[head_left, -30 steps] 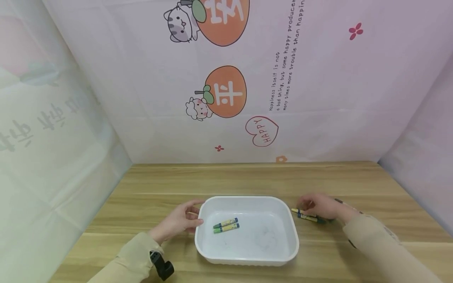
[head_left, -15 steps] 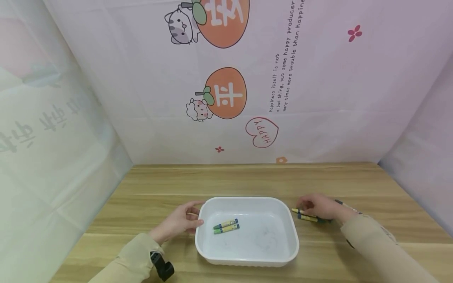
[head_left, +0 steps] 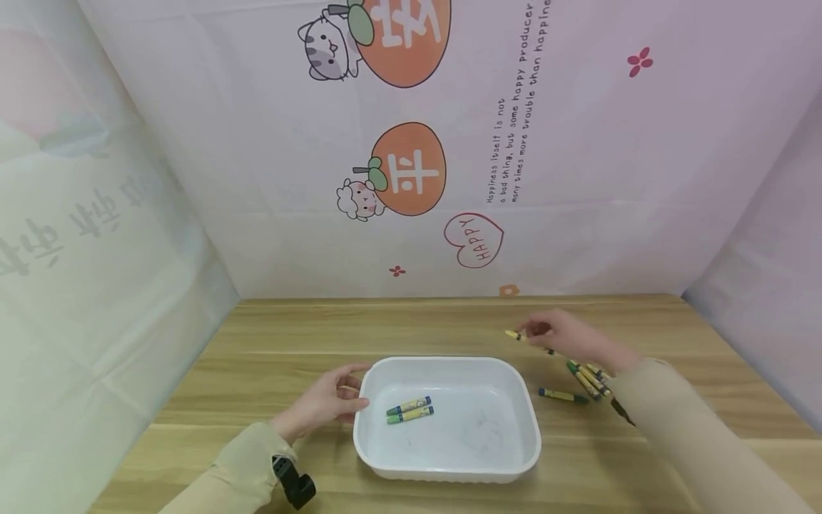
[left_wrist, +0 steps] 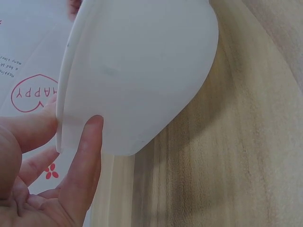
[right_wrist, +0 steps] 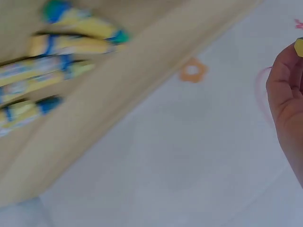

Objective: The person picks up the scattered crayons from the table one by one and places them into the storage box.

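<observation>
My left hand [head_left: 324, 401] holds the left rim of the white plastic tray [head_left: 449, 474]; in the left wrist view one finger [left_wrist: 87, 156] lies on the tray's outer wall. Inside the tray, two green crayons in yellow wrappers [head_left: 411, 415] lie side by side. Above the table, beyond the tray's far right corner, my right hand [head_left: 568, 335] pinches a yellow crayon [head_left: 512, 334]. Only that crayon's yellow end [right_wrist: 299, 46] shows at the edge of the right wrist view. Below the hand, a dark green crayon [head_left: 561, 395] lies on the table.
Several more crayons [head_left: 589, 380] lie grouped on the wooden table [head_left: 308, 328] under the right forearm, partly covered by the sleeve. A printed cloth [head_left: 565, 243] hangs behind the table, with cloths at both sides. A black strap [head_left: 294, 482] hangs at the left wrist.
My right hand has lifted the yellow crayon off the table and moved up and slightly left, uncovering the crayons beneath. The left hand and tray have stayed put.
</observation>
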{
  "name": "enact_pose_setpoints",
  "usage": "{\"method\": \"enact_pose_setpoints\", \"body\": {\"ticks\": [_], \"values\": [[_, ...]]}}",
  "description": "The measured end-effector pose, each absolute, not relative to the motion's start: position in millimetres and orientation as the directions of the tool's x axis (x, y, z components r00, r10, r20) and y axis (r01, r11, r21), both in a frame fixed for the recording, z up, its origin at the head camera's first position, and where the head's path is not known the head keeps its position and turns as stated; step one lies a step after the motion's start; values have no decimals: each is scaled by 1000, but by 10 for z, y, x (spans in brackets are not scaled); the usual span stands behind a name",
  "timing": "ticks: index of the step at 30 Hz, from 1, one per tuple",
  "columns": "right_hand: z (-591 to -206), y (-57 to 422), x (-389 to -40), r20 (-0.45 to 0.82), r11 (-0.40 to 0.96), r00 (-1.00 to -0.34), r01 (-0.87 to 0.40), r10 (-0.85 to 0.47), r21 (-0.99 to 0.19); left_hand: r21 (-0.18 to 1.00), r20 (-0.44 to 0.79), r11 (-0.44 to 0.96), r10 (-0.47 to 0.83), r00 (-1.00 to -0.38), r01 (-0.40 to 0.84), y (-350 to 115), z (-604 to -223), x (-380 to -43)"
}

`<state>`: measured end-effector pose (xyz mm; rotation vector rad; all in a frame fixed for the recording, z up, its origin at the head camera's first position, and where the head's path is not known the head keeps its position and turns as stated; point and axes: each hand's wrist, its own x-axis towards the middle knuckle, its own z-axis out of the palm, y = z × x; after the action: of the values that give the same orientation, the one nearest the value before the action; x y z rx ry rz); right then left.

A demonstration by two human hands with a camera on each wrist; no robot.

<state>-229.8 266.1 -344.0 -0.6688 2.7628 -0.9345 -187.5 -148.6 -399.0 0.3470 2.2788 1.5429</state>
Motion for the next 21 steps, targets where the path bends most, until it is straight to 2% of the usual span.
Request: {"method": "enact_pose_setpoints", "body": {"ticks": [4,10,15,21], "values": [[-3232,2298,-2267,13,700,-865,-415,-502,-581,931,-158,366,401,-902,-1,-1491,-3995,-1866],[-3164,1748,-2196,29,615,-753,-558,-657,-558,941,-155,338,417,-896,-5,-1489,-3987,-1871],[-3234,1332,-2145,-43,595,-691,-588,-722,-547,941,-151,338,418,-896,-1,-1497,-3982,-1864],[-3349,986,-2100,-123,611,-662,-584,-740,-534,942,-158,335,422,-893,-9,-1501,-3978,-1863]]}}
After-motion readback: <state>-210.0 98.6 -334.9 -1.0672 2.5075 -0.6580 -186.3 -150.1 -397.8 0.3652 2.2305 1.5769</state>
